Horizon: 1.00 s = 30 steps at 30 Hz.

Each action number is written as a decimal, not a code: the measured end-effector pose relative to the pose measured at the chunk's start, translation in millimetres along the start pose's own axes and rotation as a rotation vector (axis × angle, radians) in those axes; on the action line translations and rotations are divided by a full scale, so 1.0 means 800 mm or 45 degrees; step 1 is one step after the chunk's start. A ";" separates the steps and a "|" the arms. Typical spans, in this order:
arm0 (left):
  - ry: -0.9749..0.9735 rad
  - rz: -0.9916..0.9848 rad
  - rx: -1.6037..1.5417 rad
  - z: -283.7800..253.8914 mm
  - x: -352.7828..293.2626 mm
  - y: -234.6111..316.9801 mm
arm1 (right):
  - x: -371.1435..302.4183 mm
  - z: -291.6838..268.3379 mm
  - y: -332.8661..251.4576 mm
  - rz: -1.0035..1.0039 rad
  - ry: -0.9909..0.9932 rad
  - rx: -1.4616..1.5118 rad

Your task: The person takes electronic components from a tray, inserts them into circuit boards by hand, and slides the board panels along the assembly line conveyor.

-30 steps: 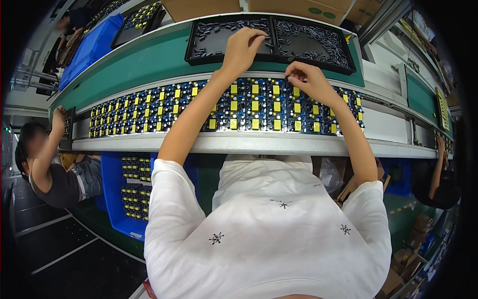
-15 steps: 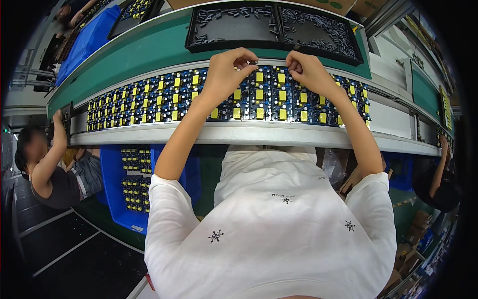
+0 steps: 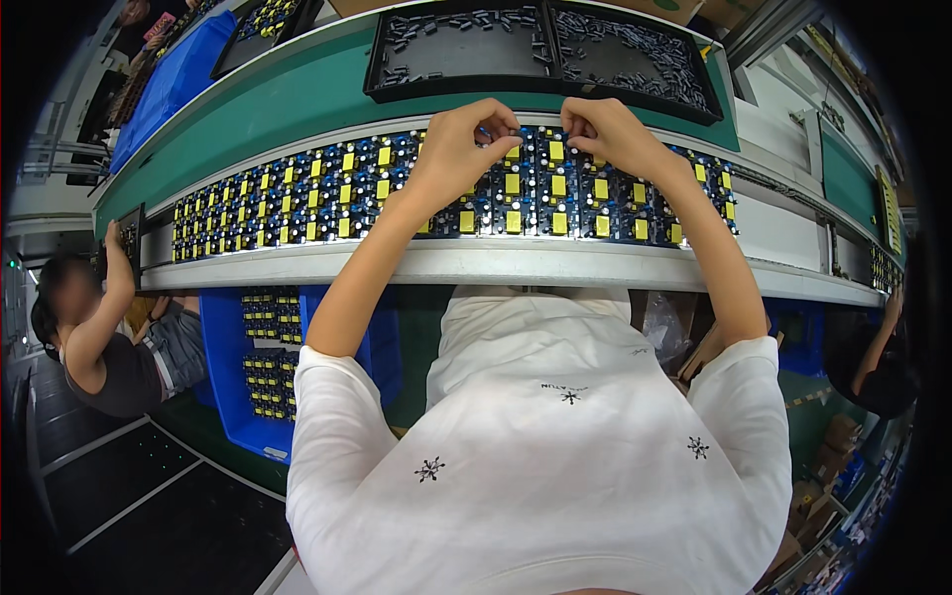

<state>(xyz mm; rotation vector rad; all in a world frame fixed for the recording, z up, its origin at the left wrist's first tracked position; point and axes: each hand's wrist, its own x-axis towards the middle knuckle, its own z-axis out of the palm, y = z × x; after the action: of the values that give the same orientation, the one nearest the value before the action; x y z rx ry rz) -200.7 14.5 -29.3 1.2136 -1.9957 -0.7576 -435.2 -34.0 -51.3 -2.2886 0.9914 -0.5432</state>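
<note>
Long rows of dark circuit boards (image 3: 344,195) with yellow blocks lie side by side along the metal-edged line before me. My left hand (image 3: 464,142) is over the far row, its thumb and fingers pinched on a small black component (image 3: 515,133). A short way to its right, my right hand (image 3: 607,137) is over the same row with its fingers curled together. Whatever those right fingertips hold, if anything, is hidden. Both forearms reach across the boards and cover part of them.
Beyond the boards, a black tray (image 3: 466,89) and a second black tray (image 3: 716,111) hold many small black cylindrical parts. A blue bin (image 3: 238,421) with more boards stands below the line at left. A person (image 3: 109,347) works at the left, another person's arm (image 3: 879,342) at the right.
My hands have come slightly closer together, the left one shifting a little right and nearer to me. The boards under them sit slightly farther left.
</note>
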 end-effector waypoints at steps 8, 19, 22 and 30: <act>-0.102 -0.080 0.046 0.015 0.014 0.008 | 0.032 -0.042 0.013 -0.090 0.188 -0.268; -0.430 0.065 0.178 0.052 0.037 0.024 | 0.066 -0.053 0.080 0.064 0.067 -0.192; -0.428 0.407 0.409 0.056 0.034 0.025 | 0.063 -0.057 0.085 0.034 -0.030 -0.103; -0.676 0.317 0.531 0.056 0.042 0.034 | 0.060 -0.059 0.089 -0.006 -0.080 0.162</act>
<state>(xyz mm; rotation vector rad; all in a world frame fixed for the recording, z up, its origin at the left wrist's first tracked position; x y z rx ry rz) -261.3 0.8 -28.1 1.0176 -2.7901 -0.5934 -468.3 -126.0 -55.6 -2.1826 0.8957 -0.5184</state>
